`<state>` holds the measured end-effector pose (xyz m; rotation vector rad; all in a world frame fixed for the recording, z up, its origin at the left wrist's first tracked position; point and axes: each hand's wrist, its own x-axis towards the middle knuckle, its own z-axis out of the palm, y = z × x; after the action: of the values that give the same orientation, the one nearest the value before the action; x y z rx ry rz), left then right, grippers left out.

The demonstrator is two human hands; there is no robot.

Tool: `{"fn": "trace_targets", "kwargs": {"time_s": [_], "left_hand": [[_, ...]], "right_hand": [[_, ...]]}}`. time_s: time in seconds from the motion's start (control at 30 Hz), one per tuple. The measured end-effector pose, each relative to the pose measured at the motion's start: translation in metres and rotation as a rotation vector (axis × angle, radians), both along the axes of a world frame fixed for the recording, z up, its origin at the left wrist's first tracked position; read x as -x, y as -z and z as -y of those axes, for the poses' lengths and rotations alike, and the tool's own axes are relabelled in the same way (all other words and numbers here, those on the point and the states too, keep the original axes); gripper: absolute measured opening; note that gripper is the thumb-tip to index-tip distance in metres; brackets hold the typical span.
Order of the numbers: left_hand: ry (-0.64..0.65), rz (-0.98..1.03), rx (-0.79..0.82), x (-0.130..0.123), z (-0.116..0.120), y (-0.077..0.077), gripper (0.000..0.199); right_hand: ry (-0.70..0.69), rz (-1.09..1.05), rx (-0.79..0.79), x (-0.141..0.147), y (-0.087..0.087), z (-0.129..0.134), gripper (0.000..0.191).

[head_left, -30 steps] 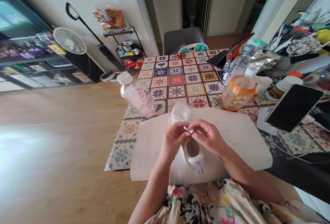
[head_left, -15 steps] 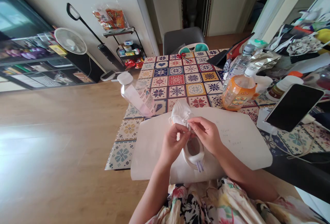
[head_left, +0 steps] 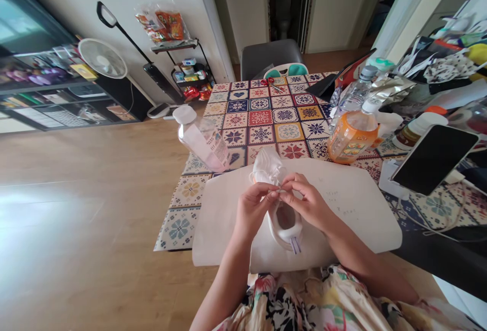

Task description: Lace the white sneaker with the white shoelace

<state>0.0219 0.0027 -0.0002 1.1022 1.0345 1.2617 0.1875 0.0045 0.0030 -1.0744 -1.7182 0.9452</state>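
A small white shoe (head_left: 284, 222) lies on a white sheet (head_left: 353, 204) at the near edge of the table, heel toward the person. Over its middle, the left hand (head_left: 254, 207) and right hand (head_left: 309, 202) meet, fingertips pinched together on a thin white lace; whether each grips a separate end is too small to tell. The remaining fingers curl loosely. Beyond the sheet spreads a patterned tablecloth (head_left: 266, 118), with a clear bottle (head_left: 203, 140) to the left, an orange bottle (head_left: 352, 135) to the right, and a dark tablet (head_left: 433, 157) further right.
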Motion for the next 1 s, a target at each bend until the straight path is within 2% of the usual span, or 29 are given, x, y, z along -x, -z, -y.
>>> {"fn": "trace_targets", "kwargs": {"time_s": [0.07, 0.13, 0.2, 0.3, 0.4, 0.47, 0.57, 0.73, 1.0], "left_hand": [[-0.002, 0.012, 0.017, 0.000, 0.000, -0.001, 0.022], [-0.009, 0.022, 0.031, -0.001, 0.000, 0.000, 0.024], [-0.012, 0.028, 0.044, -0.002, -0.001, 0.000, 0.026], [0.000, 0.038, 0.074, -0.002, -0.002, 0.001, 0.027], [0.024, 0.060, 0.118, 0.000, -0.005, 0.003, 0.028], [0.025, 0.087, 0.133, 0.001, -0.008, 0.005, 0.028], [-0.019, 0.105, 0.114, 0.003, -0.013, 0.008, 0.025], [-0.119, 0.032, 0.077, 0.001, -0.020, 0.008, 0.024], [-0.198, -0.059, 0.019, -0.002, -0.027, 0.020, 0.030]], "right_hand": [[-0.064, -0.032, 0.049, 0.001, 0.001, 0.000, 0.017], [-0.063, -0.013, -0.005, 0.001, 0.000, 0.001, 0.011], [0.016, 0.052, -0.145, 0.001, 0.000, 0.002, 0.005], [0.109, 0.201, -0.416, 0.001, -0.001, 0.003, 0.010], [0.106, 0.298, -0.613, 0.001, -0.001, 0.003, 0.016], [0.111, 0.262, -0.676, -0.001, -0.001, 0.002, 0.014], [0.052, 0.135, -0.682, -0.005, -0.002, 0.002, 0.009], [-0.112, 0.023, -0.558, -0.018, -0.002, 0.004, 0.008], [-0.204, -0.058, -0.490, -0.021, 0.003, 0.002, 0.012]]}}
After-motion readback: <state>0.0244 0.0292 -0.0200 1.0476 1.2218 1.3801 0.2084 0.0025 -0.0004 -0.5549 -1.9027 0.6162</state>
